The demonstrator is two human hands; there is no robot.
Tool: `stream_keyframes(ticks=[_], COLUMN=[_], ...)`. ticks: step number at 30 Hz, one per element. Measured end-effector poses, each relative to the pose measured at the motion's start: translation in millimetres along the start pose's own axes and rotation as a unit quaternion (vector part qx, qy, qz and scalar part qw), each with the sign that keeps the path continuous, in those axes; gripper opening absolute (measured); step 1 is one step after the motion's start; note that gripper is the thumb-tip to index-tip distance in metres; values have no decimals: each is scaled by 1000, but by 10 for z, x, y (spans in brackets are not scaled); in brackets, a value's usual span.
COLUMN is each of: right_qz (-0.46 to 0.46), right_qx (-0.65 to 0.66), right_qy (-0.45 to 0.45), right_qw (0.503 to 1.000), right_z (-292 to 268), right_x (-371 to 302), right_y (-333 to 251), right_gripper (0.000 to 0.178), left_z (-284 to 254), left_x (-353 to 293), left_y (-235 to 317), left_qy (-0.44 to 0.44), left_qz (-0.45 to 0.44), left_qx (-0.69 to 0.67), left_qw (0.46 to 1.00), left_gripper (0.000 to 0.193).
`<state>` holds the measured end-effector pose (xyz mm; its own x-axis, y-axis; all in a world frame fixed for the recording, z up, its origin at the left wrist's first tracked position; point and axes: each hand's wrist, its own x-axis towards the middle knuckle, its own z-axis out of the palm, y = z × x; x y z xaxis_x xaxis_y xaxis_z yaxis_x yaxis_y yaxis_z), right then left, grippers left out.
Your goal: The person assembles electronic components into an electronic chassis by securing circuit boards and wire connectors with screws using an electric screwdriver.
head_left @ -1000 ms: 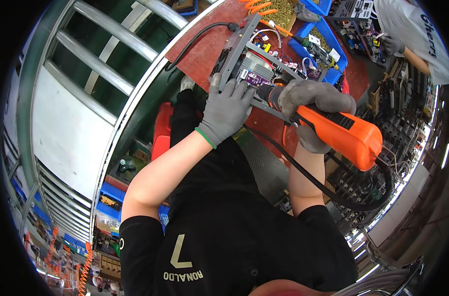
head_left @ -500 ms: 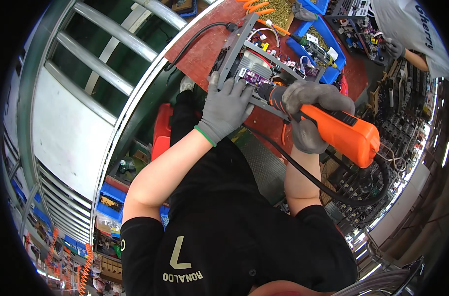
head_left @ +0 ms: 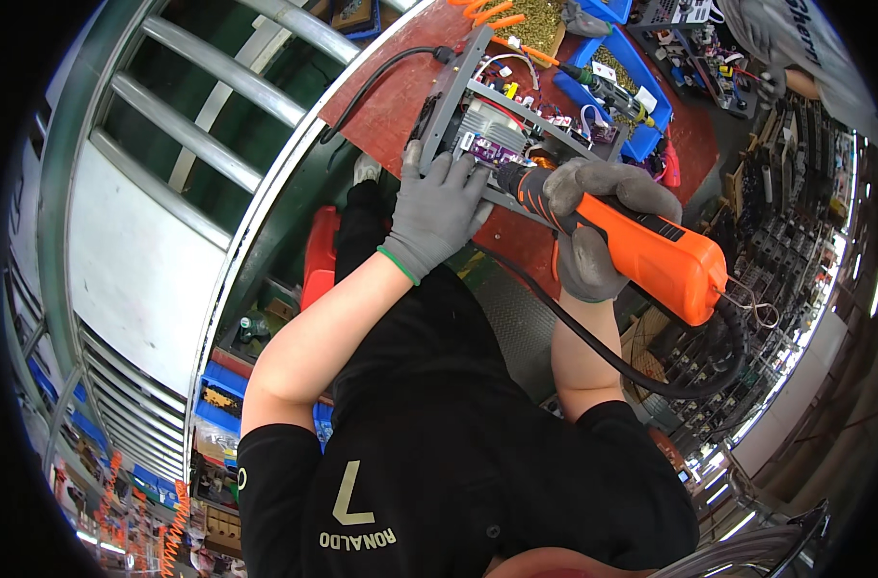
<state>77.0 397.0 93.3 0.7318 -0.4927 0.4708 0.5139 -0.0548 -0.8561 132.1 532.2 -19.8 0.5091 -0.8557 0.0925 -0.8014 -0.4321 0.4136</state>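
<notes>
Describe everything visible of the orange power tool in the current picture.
The orange power tool has a long, rounded, plastic-looking body, a dark panel on its upper side and a black front section with orange accents. It lies aslant, front end toward the upper left, at the near edge of the open metal chassis. The gloved right hand grips it. A thick black cable appears to leave its rear, beside a thin looped wire. Its tip's contact is unclear.

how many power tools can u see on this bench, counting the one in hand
2: the orange one in the right hand and the green one lying across a blue bin. Others may be hidden in the clutter.
</notes>
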Motion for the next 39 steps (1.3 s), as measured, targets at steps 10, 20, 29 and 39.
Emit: stream_keyframes(ticks=[10, 20, 29, 39], right_qz=[6, 5, 8, -4], right_qx=[-65, -35, -56, -30], right_qy=[-35, 31, 13, 25], right_qw=[997, 999, 998, 999], right_z=[-42, -23, -15, 14], right_x=[-63, -53, -88, -98], right_y=[-10, 5, -22, 25], right_gripper=[48, 49, 48, 47], left_z=[9, 15, 11, 25], left_x=[-3, -10, -15, -17], left_y=[5, 13, 11, 12], left_qy=[-4, -2, -3, 5], left_qz=[1, -1, 2, 4], left_qx=[3, -2, 4, 8], left_qw=[1000, 1000, 1000, 1000], left_gripper=[46, 47, 46, 45])
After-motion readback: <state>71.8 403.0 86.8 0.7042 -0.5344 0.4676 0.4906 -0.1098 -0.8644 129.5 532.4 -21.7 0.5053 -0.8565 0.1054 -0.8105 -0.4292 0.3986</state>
